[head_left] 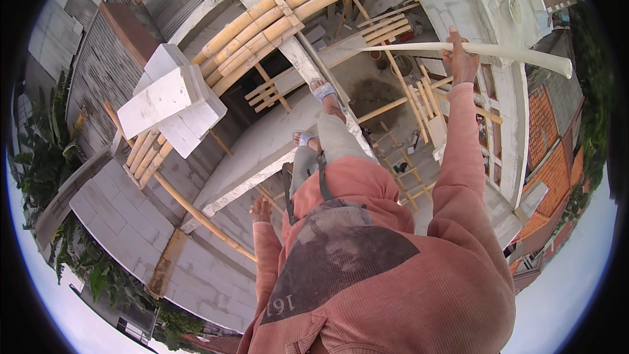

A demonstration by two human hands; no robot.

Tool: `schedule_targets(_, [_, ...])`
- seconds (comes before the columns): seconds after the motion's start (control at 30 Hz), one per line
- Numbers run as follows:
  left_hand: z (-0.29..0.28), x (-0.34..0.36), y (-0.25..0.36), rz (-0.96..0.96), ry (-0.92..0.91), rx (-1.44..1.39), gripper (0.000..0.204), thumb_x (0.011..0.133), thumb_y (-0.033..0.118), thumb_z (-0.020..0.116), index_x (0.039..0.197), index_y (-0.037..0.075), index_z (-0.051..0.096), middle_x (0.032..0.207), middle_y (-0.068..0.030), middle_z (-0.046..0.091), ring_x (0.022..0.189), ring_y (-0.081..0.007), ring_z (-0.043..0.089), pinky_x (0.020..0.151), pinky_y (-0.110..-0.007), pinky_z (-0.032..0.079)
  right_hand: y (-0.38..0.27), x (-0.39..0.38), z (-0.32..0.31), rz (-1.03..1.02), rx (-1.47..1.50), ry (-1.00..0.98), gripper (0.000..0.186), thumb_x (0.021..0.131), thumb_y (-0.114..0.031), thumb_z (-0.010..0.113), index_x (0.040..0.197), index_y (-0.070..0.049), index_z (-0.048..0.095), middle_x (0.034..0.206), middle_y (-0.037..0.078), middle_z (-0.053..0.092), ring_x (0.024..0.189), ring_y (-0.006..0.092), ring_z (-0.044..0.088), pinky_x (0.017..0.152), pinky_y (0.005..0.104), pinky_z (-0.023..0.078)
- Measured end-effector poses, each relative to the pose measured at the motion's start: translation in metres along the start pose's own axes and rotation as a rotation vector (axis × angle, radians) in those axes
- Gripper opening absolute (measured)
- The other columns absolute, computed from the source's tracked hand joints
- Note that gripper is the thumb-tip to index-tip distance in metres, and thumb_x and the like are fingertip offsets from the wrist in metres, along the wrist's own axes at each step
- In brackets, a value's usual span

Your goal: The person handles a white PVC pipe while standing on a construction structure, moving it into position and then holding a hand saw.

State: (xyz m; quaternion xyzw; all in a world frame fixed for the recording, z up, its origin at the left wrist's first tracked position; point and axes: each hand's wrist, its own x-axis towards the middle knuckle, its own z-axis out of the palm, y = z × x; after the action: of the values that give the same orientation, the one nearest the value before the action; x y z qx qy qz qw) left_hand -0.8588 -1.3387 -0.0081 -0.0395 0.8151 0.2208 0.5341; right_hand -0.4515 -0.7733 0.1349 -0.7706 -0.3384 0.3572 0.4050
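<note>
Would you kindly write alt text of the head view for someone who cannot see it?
A right hand grips a long pale tube above a building site; the left hand holds nothing visible. White blocks rest on bamboo poles at left.

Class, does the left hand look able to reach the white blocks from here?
Probably not without moving closer: an open gap lies between the left hand and the white blocks on the bamboo poles.

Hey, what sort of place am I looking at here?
Most likely a building site, up on an unfinished structure: bamboo poles are lashed up like scaffolding, pale blocks sit stacked on them, and a block wall stands unplastered.
</note>
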Motion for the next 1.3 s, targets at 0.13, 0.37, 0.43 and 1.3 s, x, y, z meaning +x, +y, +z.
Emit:
schedule_targets(0.13, [-0.006, -0.004, -0.009, -0.018, 0.006, -0.03, 0.057, 0.085, 0.047, 0.058, 0.126, 0.008, 0.049, 0.108, -0.0058, 0.06, 0.094, -0.0191, 0.059, 0.069, -0.032, 0.048, 0.002, 0.001, -0.005, 0.079, -0.113, -0.109, 0.037, 0.074, -0.032, 0.073, 0.084, 0.001, 0.061, 0.076, 0.01, 0.062, 0.057, 0.0134, 0.062, 0.051, 0.0212, 0.05])
schedule_targets(0.37, [-0.016, 0.019, -0.021, 0.035, -0.003, 0.003, 0.054, 0.087, 0.044, 0.057, 0.127, 0.01, 0.048, 0.106, -0.0043, 0.059, 0.091, -0.0177, 0.059, 0.068, -0.031, 0.047, 0.028, 0.005, -0.018, 0.141, 0.038, -0.073, 0.027, 0.074, -0.02, 0.067, 0.09, 0.001, 0.06, 0.087, 0.01, 0.062, 0.064, 0.019, 0.066, 0.056, 0.0249, 0.054])
schedule_targets(0.43, [-0.014, 0.021, -0.014, 0.024, -0.009, -0.016, 0.052, 0.088, 0.042, 0.057, 0.127, 0.009, 0.048, 0.105, -0.0042, 0.059, 0.089, -0.0164, 0.059, 0.067, -0.031, 0.047, 0.026, -0.001, -0.023, 0.163, 0.097, -0.135, 0.029, 0.072, -0.016, 0.068, 0.09, 0.003, 0.056, 0.08, 0.013, 0.06, 0.061, 0.0196, 0.065, 0.053, 0.0251, 0.053])
schedule_targets(1.3, [-0.046, 0.001, -0.073, -0.065, 0.037, -0.085, 0.051, 0.087, 0.042, 0.058, 0.126, 0.011, 0.05, 0.107, -0.0041, 0.059, 0.091, -0.0171, 0.06, 0.069, -0.03, 0.048, 0.022, -0.045, -0.002, 0.104, 0.005, -0.187, 0.021, 0.079, -0.016, 0.062, 0.092, 0.0, 0.062, 0.085, 0.009, 0.063, 0.065, 0.0157, 0.064, 0.06, 0.0231, 0.051])
